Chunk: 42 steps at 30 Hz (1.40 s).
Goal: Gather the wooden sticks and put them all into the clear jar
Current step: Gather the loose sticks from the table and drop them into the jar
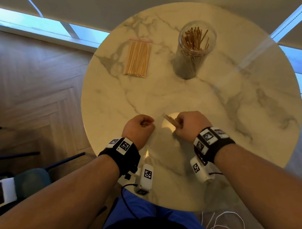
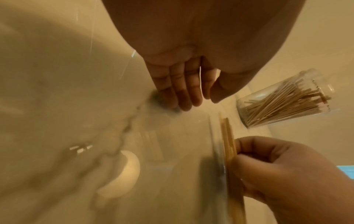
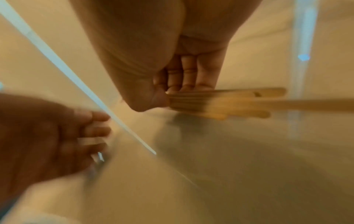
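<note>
- The right hand point(image 1: 191, 125) is gripping a small bundle of sticks point(image 1: 171, 120) in a closed fist near the front of the table point(image 1: 185, 99), their ends poking out toward the left hand point(image 1: 138, 127).
- The left hand is sitting just beside it with fingers curled; from the head view I cannot tell whether it is holding anything, though the left wrist view is showing its fingers point(image 2: 184, 91) bent toward the palm with nothing visible in them.
- The jar point(image 1: 195, 50) is standing upright toward the back of the table, well apart from both hands, and is already holding many sticks.
- A bag of sticks point(image 1: 138, 57) is lying flat to the left of the jar, seemingly unopened, so the job looks roughly midway: the gripped bundle and the bagged ones are still waiting to go in.
- The right wrist view is showing the bundle point(image 3: 220, 103) fanned and pinched between thumb and fingers, a detail the head view hides behind the knuckles.
- The left wrist view is showing the jar point(image 2: 285, 103) from the side with sticks leaning inside; blur is smearing the wrist views.
</note>
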{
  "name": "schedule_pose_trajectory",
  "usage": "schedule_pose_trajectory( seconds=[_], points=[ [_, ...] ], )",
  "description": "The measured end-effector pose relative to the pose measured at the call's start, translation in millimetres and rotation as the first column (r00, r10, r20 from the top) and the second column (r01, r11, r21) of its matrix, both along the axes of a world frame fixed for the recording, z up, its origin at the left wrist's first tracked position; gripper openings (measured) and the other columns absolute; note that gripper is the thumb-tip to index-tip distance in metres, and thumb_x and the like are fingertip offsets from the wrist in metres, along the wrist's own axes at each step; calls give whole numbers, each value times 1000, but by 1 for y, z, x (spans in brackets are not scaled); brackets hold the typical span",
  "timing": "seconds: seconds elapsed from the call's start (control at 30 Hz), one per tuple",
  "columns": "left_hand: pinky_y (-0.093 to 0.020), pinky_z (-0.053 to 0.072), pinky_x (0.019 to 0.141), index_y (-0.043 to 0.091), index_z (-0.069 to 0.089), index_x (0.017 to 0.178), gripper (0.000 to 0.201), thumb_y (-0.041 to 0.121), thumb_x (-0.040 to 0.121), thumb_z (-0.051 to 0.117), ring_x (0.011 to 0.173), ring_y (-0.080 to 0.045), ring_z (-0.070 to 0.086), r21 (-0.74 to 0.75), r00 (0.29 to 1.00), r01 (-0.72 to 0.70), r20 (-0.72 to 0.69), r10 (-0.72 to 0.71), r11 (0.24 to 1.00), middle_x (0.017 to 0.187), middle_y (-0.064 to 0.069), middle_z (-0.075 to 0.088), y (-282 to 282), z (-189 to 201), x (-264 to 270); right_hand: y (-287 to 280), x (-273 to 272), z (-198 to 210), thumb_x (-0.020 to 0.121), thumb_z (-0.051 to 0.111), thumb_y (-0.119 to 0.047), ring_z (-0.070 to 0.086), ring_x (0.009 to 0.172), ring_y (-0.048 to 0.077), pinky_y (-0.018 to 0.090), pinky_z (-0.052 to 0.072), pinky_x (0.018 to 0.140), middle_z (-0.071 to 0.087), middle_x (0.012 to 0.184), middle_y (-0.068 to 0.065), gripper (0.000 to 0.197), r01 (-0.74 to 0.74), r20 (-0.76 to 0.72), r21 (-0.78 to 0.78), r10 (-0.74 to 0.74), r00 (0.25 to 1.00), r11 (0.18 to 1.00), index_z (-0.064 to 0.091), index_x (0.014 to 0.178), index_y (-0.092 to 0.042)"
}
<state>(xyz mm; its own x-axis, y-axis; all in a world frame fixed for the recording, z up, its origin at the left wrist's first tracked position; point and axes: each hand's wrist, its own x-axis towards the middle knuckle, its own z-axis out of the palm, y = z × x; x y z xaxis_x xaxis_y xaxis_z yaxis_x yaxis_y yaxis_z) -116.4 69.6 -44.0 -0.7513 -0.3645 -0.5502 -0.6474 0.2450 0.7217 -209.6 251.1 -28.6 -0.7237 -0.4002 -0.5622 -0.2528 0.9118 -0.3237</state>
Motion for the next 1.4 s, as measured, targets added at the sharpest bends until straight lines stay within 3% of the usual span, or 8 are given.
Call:
schedule_pose_trajectory(
  seconds=[0.27, 0.47, 0.6, 0.7, 0.87, 1.03, 1.23, 1.4],
  points=[
    [-37, 59, 86, 4, 62, 129, 32, 23, 107, 48, 92, -22, 72, 780, 951, -252, 90, 297, 572, 114, -15, 72, 45, 44, -42, -13, -12, 49, 79, 72, -12, 69, 68, 2, 19, 58, 67, 75, 77, -9, 25, 293, 162, -526, -245, 956, 798, 80, 97, -27],
    [-15, 56, 70, -5, 61, 116, 25, 6, 109, 39, 77, 0, 72, 750, 887, -260, -64, 458, 608, 86, -8, 67, 38, 77, -71, -2, -16, 57, 92, 74, -24, 69, 95, -5, 11, 52, 84, 74, 97, -20, 16, 372, 102, -687, -424, 900, 624, 77, 105, -32],
    [-36, 51, 70, 10, 53, 79, 37, 27, 109, 40, 59, -21, 50, 779, 794, -278, -143, 591, 562, 63, -5, 42, 32, 104, -97, 5, -28, 50, 103, 55, -38, 69, 115, 29, 44, 55, 102, 73, 120, 15, 33, 915, 815, -402, -466, 345, -24, 70, 112, -11],
    [-33, 42, 59, 14, 47, 68, 34, 24, 100, 52, 54, -18, 40, 759, 854, -36, -315, 415, 650, 59, -2, 38, 41, 116, -105, 3, -32, 56, 98, 44, -61, 63, 123, 36, 50, 41, 115, 67, 129, 23, 65, 994, 986, -101, -137, 93, -50, 67, 115, -2],
    [-35, 50, 61, 16, 60, 66, 34, 33, 95, 61, 56, -24, 56, 418, 885, 322, -452, -113, 849, 61, -11, 58, 50, 115, -106, -5, -42, 81, 95, 43, -66, 51, 137, 39, 48, 48, 109, 49, 133, 26, 76, 988, 992, -73, 96, 87, -138, 73, 118, 0],
    [-21, 44, 49, 24, 60, 51, 50, 25, 101, 60, 43, -8, 53, 372, 928, 220, -366, -75, 902, 46, 7, 55, 54, 121, -117, -4, -47, 81, 97, 36, -69, 64, 118, 35, 50, 47, 107, 64, 130, 22, 80, 990, 994, -87, 49, 93, -111, 68, 132, -6],
    [-21, 37, 51, 23, 49, 59, 37, 16, 86, 73, 46, -4, 40, 17, 911, 317, -282, -300, 948, 51, 12, 46, 33, 111, -137, 13, -70, 100, 98, 64, -21, 65, 89, -1, 24, 52, 80, 76, 95, -17, 20, 619, 458, -754, -499, 736, 221, 77, 114, -19],
    [-30, 59, 68, 36, 52, 110, 35, 29, 81, 71, 76, -3, 65, -217, 820, 497, -200, -537, 840, 90, 14, 66, 30, 122, -156, 6, -85, 129, 90, 74, -12, 71, 77, 3, 16, 52, 70, 78, 89, -9, 14, 345, 196, -827, -347, 917, 445, 80, 101, -19]
  ],
)
